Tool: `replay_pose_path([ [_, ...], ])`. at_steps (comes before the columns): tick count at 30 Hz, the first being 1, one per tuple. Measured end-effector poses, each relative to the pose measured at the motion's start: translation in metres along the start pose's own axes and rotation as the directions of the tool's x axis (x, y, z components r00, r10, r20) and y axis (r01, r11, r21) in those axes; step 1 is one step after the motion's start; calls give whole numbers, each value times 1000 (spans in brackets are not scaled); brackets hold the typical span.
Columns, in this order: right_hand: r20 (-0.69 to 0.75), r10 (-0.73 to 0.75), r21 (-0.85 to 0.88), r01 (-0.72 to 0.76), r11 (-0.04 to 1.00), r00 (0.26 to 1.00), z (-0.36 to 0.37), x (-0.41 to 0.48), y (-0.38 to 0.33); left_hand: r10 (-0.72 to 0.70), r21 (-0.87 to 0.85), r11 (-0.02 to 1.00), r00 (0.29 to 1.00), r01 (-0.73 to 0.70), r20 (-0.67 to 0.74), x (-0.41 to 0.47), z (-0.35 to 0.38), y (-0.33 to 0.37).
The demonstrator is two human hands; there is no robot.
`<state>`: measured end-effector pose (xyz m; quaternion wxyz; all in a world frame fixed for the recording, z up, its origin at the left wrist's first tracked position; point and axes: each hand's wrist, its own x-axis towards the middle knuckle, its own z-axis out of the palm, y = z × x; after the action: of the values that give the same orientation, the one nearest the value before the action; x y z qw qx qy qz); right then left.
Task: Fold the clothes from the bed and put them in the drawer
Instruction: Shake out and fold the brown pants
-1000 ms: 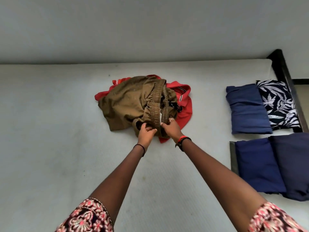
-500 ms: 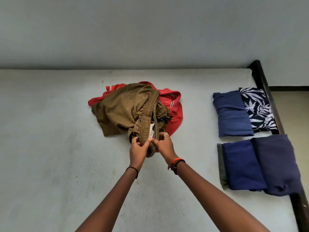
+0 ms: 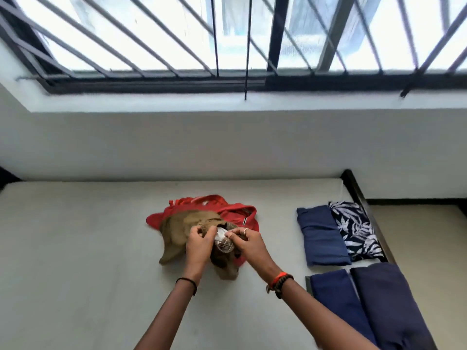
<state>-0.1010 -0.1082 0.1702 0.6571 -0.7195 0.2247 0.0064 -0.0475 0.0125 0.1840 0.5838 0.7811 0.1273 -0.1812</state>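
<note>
Gripping brown shorts (image 3: 177,229), seemingly by the waistband (image 3: 208,224), left hand (image 3: 198,246) beside right hand (image 3: 249,245).

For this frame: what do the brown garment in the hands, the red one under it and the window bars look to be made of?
The brown garment looks like soft woven cloth, matt, probably cotton: it creases and droops limply. The red garment seems a thinner, smoother fabric, perhaps knit, with striped trim; its fibre is unclear. The window bars look like dark painted metal: thin, straight, rigid rods.
</note>
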Motion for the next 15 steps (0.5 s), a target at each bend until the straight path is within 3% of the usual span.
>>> replay_pose_path([
  [5, 86, -105, 30, 103, 994, 991, -54, -28, -82, 123, -17, 992, 990, -122, 75, -42, -3, 94],
  [9, 201, -194, 78, 181, 980, 960, -97, -49, -139, 112, 140, 979, 965, -148, 236, -70, -10, 170],
  [12, 197, -309, -105, 334, 937, 930, -133, -70, -183, 157, 233, 942, 931, -241, 330, -105, -15, 231],
  [15, 269, -413, -291, 482, 826, 870, -170, -95, -224, 273, 266, 885, 888, -383, 369, -142, -13, 286],
])
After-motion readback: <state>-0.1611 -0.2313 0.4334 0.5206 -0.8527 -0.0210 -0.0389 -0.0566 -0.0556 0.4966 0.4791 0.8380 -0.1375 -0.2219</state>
